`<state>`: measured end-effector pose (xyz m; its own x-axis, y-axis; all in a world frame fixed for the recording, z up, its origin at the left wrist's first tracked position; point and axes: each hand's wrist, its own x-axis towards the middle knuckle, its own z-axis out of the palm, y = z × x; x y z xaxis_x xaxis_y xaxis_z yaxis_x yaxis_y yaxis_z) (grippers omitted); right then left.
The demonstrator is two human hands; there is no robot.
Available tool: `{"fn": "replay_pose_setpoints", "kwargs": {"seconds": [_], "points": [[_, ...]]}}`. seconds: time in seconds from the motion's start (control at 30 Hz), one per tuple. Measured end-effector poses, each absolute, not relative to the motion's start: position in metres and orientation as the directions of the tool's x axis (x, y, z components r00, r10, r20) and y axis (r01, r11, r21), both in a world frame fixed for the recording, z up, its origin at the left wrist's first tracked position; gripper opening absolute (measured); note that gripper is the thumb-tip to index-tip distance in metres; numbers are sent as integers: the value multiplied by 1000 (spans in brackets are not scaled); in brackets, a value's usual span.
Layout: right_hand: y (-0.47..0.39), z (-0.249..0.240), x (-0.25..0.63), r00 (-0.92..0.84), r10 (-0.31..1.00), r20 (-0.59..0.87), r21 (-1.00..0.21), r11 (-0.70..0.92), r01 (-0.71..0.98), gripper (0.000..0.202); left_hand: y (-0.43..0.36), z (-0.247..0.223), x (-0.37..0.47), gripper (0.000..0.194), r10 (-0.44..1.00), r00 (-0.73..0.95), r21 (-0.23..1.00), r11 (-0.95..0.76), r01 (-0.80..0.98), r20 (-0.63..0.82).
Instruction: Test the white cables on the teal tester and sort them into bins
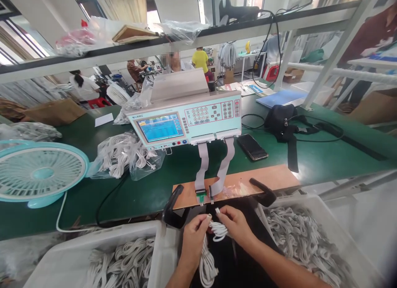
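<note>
My left hand (194,237) is closed, pinching one plug end of a coiled white cable (219,231) between thumb and finger. Another bundled white cable (207,263) hangs below the same hand. My right hand (236,224) pinches the other plug (217,211) of the coiled cable. Both plugs are just short of a small green circuit board (201,196) and a second connector (212,193) at the edge of a wooden board (242,184). Two grey ribbon cables (223,164) run from there up to a tester (189,122) with a lit blue screen.
White bins full of bundled cables stand at left (159,238) and right (328,209). On the green table are a turquoise fan (43,172), bagged cables (119,153), a phone (252,146) and a black bag (281,122). Black clamp handles (172,207) flank the board. People work behind.
</note>
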<state>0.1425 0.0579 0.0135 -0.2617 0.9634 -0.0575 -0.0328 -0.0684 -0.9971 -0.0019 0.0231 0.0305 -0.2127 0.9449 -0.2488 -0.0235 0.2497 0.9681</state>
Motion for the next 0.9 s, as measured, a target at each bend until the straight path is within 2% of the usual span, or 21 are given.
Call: {"fn": "replay_pose_setpoints", "kwargs": {"seconds": [0.17, 0.3, 0.43, 0.6, 0.77, 0.9], "points": [[65, 10, 125, -231, 972, -48, -995, -67, -77, 33, 32, 35, -5, 36, 859, -253, 874, 355, -333, -446], [64, 12, 122, -220, 973, -73, -985, -105, -136, 31, 34, 36, -11, 37, 829, -186, 808, 421, -412, -527], [65, 17, 125, -229, 969, -94, -975, -136, -178, 29, 32, 25, -15, 33, 848, -123, 829, 457, -321, -515], [68, 19, 128, -259, 964, -67, -989, -99, -113, 28, 31, 20, -18, 36, 906, -107, 909, 393, -138, -409], [68, 22, 128, -262, 963, -59, -987, -96, -127, 29, 31, 21, -22, 37, 939, -41, 940, 341, -6, -341], [65, 29, 125, -272, 944, -185, -940, -251, -232, 33, 32, 22, -23, 36, 934, -3, 934, 356, 11, -356]]}}
